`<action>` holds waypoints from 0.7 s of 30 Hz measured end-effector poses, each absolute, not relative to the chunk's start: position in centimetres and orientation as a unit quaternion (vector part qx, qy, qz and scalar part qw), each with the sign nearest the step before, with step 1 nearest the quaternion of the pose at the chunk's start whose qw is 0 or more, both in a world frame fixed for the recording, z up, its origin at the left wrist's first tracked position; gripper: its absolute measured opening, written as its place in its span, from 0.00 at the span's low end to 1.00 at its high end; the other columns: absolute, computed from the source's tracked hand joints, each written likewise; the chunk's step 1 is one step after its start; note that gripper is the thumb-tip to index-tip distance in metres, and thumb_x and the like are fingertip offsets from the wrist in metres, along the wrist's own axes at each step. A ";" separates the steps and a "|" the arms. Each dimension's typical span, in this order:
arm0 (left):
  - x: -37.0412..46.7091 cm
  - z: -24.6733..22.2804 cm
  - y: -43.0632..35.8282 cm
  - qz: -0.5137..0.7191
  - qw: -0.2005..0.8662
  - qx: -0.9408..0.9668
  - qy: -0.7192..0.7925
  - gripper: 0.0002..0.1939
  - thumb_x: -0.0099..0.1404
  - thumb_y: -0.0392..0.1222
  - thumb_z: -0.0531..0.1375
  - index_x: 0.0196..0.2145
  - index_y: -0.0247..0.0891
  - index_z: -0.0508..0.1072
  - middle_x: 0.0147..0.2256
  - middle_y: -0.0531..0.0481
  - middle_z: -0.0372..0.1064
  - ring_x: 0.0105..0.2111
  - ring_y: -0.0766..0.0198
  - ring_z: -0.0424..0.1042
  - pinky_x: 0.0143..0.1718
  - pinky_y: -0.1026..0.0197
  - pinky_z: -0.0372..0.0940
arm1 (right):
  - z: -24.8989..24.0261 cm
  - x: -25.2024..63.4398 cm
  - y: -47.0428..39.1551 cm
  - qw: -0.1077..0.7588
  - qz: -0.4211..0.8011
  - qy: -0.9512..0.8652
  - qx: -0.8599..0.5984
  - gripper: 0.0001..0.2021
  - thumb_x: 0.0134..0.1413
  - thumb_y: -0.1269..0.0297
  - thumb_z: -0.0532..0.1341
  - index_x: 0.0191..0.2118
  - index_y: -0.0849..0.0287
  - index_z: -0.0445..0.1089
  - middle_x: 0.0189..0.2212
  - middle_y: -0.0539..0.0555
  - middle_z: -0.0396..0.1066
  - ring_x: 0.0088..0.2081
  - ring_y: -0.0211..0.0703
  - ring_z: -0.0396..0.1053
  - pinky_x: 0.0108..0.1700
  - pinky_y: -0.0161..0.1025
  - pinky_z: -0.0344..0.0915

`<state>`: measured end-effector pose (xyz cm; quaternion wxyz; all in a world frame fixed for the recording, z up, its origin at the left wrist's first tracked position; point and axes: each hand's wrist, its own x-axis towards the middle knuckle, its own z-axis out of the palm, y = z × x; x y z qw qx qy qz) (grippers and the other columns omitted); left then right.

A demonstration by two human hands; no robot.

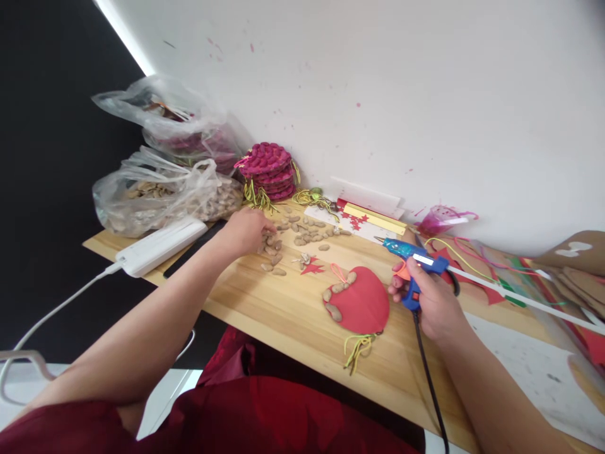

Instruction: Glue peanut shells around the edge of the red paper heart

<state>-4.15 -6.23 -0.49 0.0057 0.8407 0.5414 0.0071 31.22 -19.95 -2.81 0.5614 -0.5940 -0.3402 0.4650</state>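
Note:
My right hand (437, 299) is wrapped round a blue glue gun (418, 261) with an orange trigger and a long white glue stick out of its back. Its nozzle points left, above the table. Just left of it lies a round red card (363, 299), with several peanuts stuck or resting along its left edge, an orange loop on top and a yellow-green tassel below. Over at the loose peanuts (309, 236), my left hand (246, 231) reaches down with bent fingers at the pile. Its fingertips are mostly hidden, so whether it grips a peanut is unclear.
Plastic bags (165, 195) of peanuts stand at the left, near a white power strip (163, 244) and a dark phone-like slab (191, 249). Behind sits a stack of magenta discs (269, 170). Red paper scraps (312, 265) lie mid-table; cords and cardboard (574, 252) fill the right.

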 end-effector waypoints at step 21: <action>-2.7 -2.3 -8.1 -0.002 -0.001 0.833 0.553 0.29 0.64 0.31 0.55 0.60 0.50 0.76 0.52 0.40 0.73 0.53 0.43 0.67 0.49 0.44 0.64 | -3.1 31.5 -19.9 0.566 0.469 -0.343 -0.584 0.22 0.48 0.43 0.74 0.31 0.59 0.75 0.21 0.51 0.71 0.24 0.40 0.73 0.21 0.31 0.67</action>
